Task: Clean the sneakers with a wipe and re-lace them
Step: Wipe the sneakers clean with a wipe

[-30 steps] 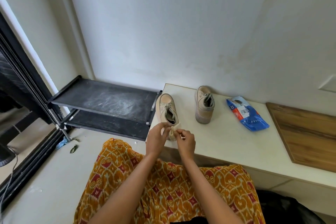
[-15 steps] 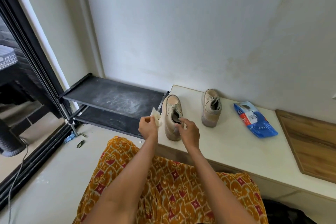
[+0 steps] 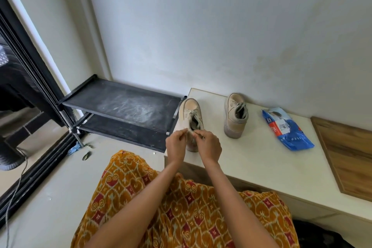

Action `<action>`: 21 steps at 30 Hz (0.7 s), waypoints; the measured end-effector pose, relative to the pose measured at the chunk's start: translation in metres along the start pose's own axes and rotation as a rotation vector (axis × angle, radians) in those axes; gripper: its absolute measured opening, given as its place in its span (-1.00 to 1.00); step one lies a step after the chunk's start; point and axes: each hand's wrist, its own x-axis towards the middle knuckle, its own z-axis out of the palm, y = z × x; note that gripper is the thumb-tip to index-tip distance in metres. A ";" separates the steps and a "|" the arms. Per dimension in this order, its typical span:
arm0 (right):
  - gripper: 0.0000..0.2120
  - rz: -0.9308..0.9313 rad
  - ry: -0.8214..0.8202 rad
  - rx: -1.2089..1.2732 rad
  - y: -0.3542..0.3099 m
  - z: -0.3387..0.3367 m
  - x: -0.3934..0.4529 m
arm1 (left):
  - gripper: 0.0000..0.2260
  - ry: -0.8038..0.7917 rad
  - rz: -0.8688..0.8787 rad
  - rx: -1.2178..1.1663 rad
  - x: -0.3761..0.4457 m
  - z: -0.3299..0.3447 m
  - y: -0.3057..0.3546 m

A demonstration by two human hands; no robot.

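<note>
Two beige lace-up sneakers stand on a low white bench, toes toward the wall. The left sneaker is at the bench's left end and the right sneaker stands apart from it. My left hand and my right hand meet just over the left sneaker's heel. Both pinch a small pale wipe between their fingertips. The wipe is mostly hidden by my fingers and the heel is covered by my hands.
A blue pack of wipes lies right of the sneakers. A wooden board covers the bench's right end. A black two-shelf rack stands left of the bench, a cable runs on the floor.
Half a second ago my left hand held the wipe off to the left while my right touched the sneaker. Now both hands have come together over its heel, pinching the wipe.
</note>
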 end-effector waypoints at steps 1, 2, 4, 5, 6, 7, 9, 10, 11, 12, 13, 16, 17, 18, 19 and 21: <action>-0.78 0.008 0.005 -0.003 0.000 -0.001 0.001 | -0.85 -0.022 0.049 -0.008 -0.008 -0.001 0.000; -0.79 0.011 0.004 -0.017 0.000 -0.001 0.002 | -0.85 -0.042 0.075 -0.017 -0.014 -0.001 -0.001; -0.79 -0.001 -0.007 -0.060 0.001 -0.002 0.004 | -0.86 -0.029 0.058 -0.040 -0.016 -0.001 -0.002; -0.79 -0.011 -0.015 -0.079 0.002 -0.004 0.005 | -0.86 0.006 0.019 -0.053 -0.011 -0.001 -0.001; -0.79 -0.021 -0.020 -0.097 0.003 -0.005 0.006 | -0.87 0.055 -0.034 -0.060 -0.002 -0.002 0.000; -0.78 -0.027 -0.019 -0.111 0.004 -0.006 0.007 | -0.87 0.109 -0.084 -0.062 0.009 -0.003 0.002; -0.78 -0.038 -0.003 -0.119 0.004 -0.006 0.009 | -0.87 0.167 -0.129 -0.037 0.036 -0.005 0.007; -0.78 -0.041 0.007 -0.108 0.004 -0.005 0.009 | -0.86 0.150 -0.123 -0.011 0.048 -0.004 0.010; -0.77 -0.042 0.018 -0.094 0.004 -0.003 0.010 | -0.86 0.110 -0.103 0.023 0.059 -0.001 0.013; -0.77 -0.043 0.027 -0.085 0.004 -0.002 0.011 | -0.86 0.054 -0.081 0.061 0.065 0.004 0.015; -0.77 -0.044 0.033 -0.083 0.004 0.000 0.011 | -0.86 0.000 -0.056 0.090 0.068 0.008 0.016; -0.77 -0.047 0.033 -0.094 0.005 0.001 0.014 | -0.86 -0.044 0.029 0.090 0.057 0.018 0.009; -0.77 -0.049 0.036 -0.094 0.006 0.002 0.014 | -0.86 -0.034 0.060 0.081 0.051 0.017 0.005; -0.77 -0.049 0.042 -0.091 0.006 0.003 0.014 | -0.87 -0.027 0.099 0.082 0.045 0.014 0.000; -0.77 -0.046 0.050 -0.090 0.005 0.004 0.013 | -0.87 -0.023 0.143 0.080 0.040 0.011 -0.006; -0.76 -0.027 0.059 -0.091 0.003 0.003 0.011 | -0.88 -0.057 0.233 0.088 0.030 0.003 -0.013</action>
